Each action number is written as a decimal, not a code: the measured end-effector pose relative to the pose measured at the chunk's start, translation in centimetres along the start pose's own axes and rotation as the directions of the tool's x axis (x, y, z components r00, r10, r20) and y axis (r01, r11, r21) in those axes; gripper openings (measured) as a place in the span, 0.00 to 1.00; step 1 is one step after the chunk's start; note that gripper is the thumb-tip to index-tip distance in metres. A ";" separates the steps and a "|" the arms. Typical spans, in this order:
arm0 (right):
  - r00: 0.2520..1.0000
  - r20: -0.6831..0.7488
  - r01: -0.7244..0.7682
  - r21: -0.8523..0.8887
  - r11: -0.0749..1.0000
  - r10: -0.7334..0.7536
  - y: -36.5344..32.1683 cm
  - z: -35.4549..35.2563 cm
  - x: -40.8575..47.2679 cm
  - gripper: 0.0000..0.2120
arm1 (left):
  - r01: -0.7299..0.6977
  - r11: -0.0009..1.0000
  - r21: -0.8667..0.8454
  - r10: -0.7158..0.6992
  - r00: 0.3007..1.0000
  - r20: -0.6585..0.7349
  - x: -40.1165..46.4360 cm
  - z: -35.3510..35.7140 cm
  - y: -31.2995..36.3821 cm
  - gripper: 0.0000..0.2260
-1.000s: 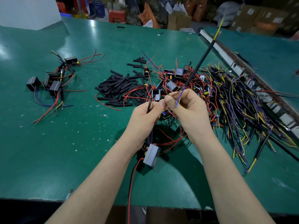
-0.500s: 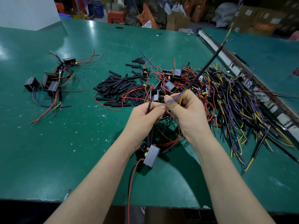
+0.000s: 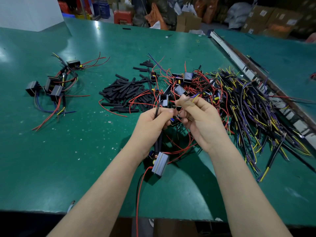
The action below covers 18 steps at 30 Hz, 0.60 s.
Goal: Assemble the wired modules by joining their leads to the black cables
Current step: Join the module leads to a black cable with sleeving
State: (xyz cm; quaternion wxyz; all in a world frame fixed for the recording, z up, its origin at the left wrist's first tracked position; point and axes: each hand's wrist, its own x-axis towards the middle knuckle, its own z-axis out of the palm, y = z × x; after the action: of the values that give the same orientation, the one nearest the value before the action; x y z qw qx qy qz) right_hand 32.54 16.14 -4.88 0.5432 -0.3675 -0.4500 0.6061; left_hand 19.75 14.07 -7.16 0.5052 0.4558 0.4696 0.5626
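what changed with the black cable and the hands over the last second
The black cable in the right hand swung down from steeply upright to a low slant over the wire pile. The left hand kept holding the lead with the grey module hanging below; both hands stayed together.

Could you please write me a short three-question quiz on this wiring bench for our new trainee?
1. True or false: the loose black sleeve pieces lie to the right of the black cable pile.
2. Which hand holds the black cable with yellow and blue ends? A. left hand B. right hand
3. Fill in: the grey module hanging below the left hand trails a ___ wire over the table's near edge.

Key
1. False: they lie to its left, with loose modules between.
2. B
3. red
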 end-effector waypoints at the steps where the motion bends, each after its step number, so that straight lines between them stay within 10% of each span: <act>1: 1.000 -0.004 -0.005 -0.010 1.000 0.005 -0.1 -0.1 0.0 0.03 | 0.007 1.000 -0.002 -0.007 1.000 0.000 0.0 0.0 0.0 0.10; 10: 0.999 0.017 -0.027 -0.115 0.993 0.029 0.0 -0.4 -0.1 0.10 | 0.028 0.999 -0.025 -0.028 1.000 0.009 0.0 0.0 0.3 0.19; 18: 1.000 -0.005 -0.013 -0.093 0.996 0.013 -0.2 -0.3 -0.1 0.11 | -0.010 1.000 0.013 0.011 0.999 -0.031 0.2 -0.2 -0.5 0.07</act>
State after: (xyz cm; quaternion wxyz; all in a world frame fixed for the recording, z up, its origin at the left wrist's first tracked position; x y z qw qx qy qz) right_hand 32.92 16.10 -4.84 0.5225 -0.3965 -0.4743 0.5873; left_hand 19.63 14.24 -7.65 0.4921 0.4526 0.4785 0.5693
